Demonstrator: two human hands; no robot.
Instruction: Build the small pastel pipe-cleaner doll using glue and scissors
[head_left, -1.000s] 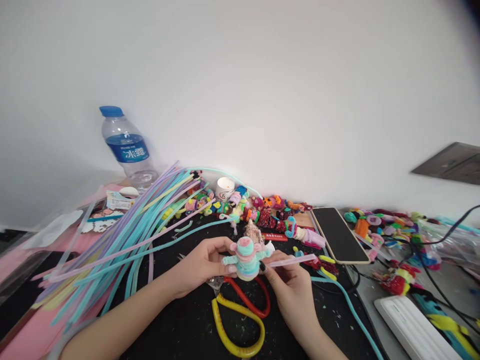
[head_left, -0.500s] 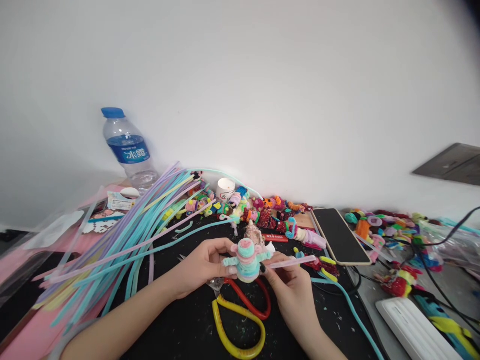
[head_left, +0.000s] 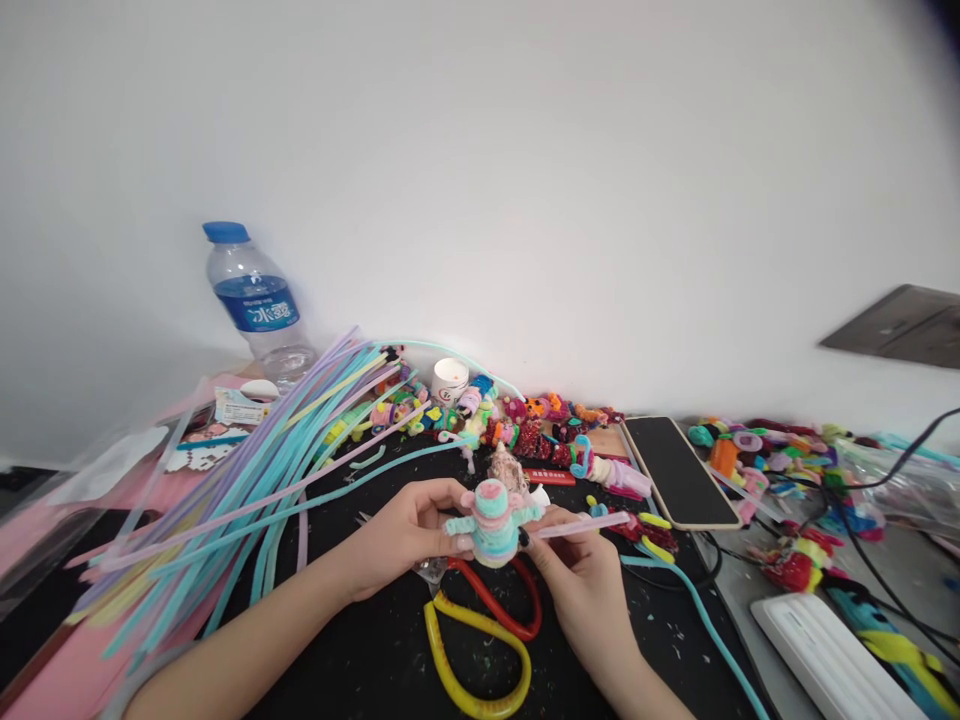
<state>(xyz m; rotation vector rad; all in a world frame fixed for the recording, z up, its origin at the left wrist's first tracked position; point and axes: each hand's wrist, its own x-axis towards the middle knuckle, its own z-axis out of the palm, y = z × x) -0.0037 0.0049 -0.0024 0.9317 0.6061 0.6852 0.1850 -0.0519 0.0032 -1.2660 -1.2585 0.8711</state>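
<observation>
Between my two hands is a small pipe-cleaner doll (head_left: 495, 520), striped in mint, pink and white, with round ears and stubby arms. My left hand (head_left: 412, 525) pinches it from the left side, near one arm. From the right, the thumb and fingers of my right hand (head_left: 577, 565) close on its other side. A pale pink pipe cleaner (head_left: 585, 525) sticks out to the right across my right fingers; where it begins is hidden. Just below the doll lie scissors (head_left: 480, 650) with one red and one yellow handle loop, their blades partly covered by my left hand.
A big bundle of pastel pipe cleaners (head_left: 300, 470) spreads at left, before a water bottle (head_left: 255, 300) by the wall. Several finished pipe-cleaner figures (head_left: 532, 435) line the back near a paper cup (head_left: 450, 380). At right lie a phone (head_left: 675, 470), cables and a white device (head_left: 832, 650).
Both hands and the doll stay almost in place. The camera view has shifted very slightly.
</observation>
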